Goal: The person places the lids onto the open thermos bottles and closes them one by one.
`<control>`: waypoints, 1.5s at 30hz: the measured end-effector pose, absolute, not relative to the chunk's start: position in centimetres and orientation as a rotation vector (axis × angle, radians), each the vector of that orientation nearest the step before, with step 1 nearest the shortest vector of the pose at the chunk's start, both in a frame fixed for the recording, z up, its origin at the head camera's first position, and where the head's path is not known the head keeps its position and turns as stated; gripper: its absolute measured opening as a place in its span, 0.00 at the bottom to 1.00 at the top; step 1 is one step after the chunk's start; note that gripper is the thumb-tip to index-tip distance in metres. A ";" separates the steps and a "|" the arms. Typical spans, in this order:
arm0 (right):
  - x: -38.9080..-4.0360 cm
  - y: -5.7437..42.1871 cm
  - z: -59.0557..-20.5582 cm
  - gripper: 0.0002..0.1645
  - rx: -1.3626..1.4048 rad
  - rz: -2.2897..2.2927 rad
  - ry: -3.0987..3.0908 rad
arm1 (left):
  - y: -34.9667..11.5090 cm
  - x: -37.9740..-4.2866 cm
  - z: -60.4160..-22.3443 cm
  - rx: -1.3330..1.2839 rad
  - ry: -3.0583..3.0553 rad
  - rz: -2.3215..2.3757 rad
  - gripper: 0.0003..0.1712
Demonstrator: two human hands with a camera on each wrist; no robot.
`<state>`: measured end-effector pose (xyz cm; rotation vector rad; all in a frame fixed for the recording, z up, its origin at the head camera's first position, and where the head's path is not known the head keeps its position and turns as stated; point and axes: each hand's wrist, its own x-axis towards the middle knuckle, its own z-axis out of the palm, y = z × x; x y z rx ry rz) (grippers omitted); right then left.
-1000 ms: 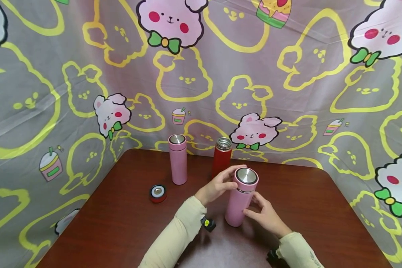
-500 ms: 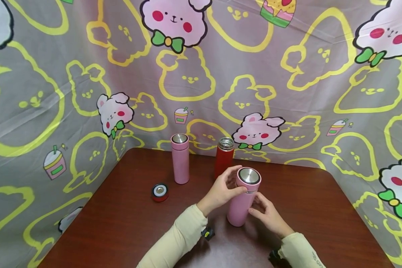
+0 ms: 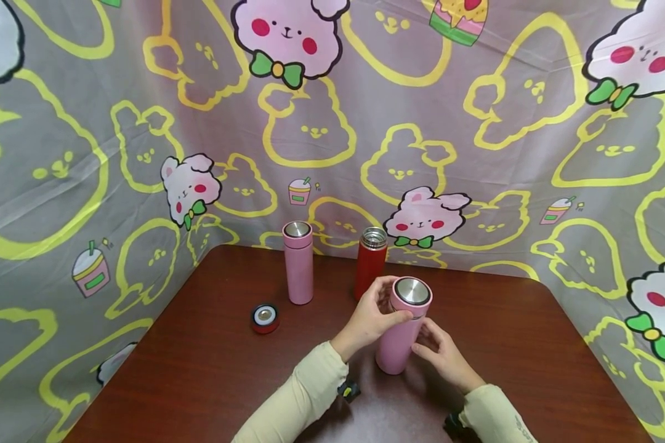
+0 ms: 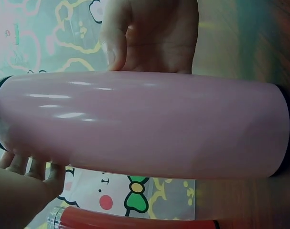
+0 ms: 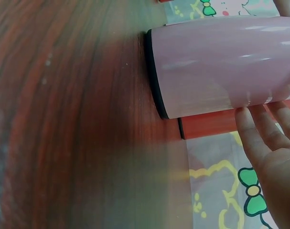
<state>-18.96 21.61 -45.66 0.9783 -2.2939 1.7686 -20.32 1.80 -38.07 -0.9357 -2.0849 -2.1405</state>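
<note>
A pink thermos [image 3: 396, 347] stands upright on the table, close to me. Curled round its lid [image 3: 412, 291], my left hand [image 3: 368, 321] has its thumb across the front of the rim. My right hand [image 3: 444, 355] holds the body from the right, thumb in front and fingers behind. A thin metal ring shows between lid and body. In the left wrist view the thermos [image 4: 149, 124] hides part of both hands. The right wrist view shows its black base on the wood and several fingertips of my right hand [image 5: 278, 162] against its side.
Behind my left hand stands a red thermos [image 3: 370, 264] without a lid, its steel neck bare. Another pink thermos [image 3: 298, 271], lid on, stands to its left. A red and black lid [image 3: 265, 317] lies inner side up on the brown table [image 3: 199, 369]. Patterned cloth [image 3: 310, 123] hangs behind.
My left hand has turned slightly about the lid, its thumb sliding right across the front. The right hand keeps its hold on the body. The head view has shifted a little.
</note>
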 end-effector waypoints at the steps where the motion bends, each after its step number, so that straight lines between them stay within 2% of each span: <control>1: -19.0 21.7 -45.8 0.28 0.984 1.769 -2.293 | 1.8 -20.4 -38.1 -0.949 -2.082 -2.139 0.32; 11: -20.2 22.4 -47.6 0.28 0.993 1.774 -2.285 | 1.6 -22.2 -39.4 -1.173 -2.012 -2.222 0.30; 19: -19.0 21.7 -45.6 0.28 0.994 1.790 -2.294 | 1.3 -22.1 -38.4 -1.369 -1.960 -2.174 0.26; 45: -18.9 21.5 -45.5 0.27 0.961 1.764 -2.306 | 2.1 -23.8 -39.5 -1.451 -1.893 -2.386 0.29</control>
